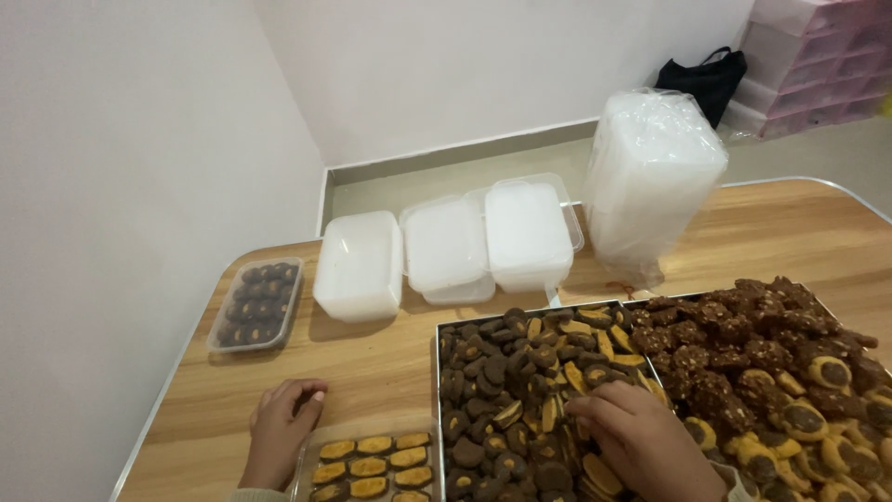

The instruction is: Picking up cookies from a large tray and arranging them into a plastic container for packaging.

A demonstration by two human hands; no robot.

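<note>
My left hand [282, 429] rests curled on the wooden table [372, 367], touching the left edge of a clear plastic box [372, 465] that holds rows of yellow-topped cookies. My right hand [641, 442] reaches into a metal tray [539, 400] heaped with dark brown and yellow cookies, its fingers closed around cookies at the pile's middle. What exactly is pinched is hidden by the fingers.
A second tray [780, 372] of nut-crusted and round filled cookies lies on the right. A filled clear box [257, 304] sits at the far left. Three white lidded containers [446, 246] and a bagged stack of containers [650, 181] stand behind. A black bag [703, 79] lies on the floor.
</note>
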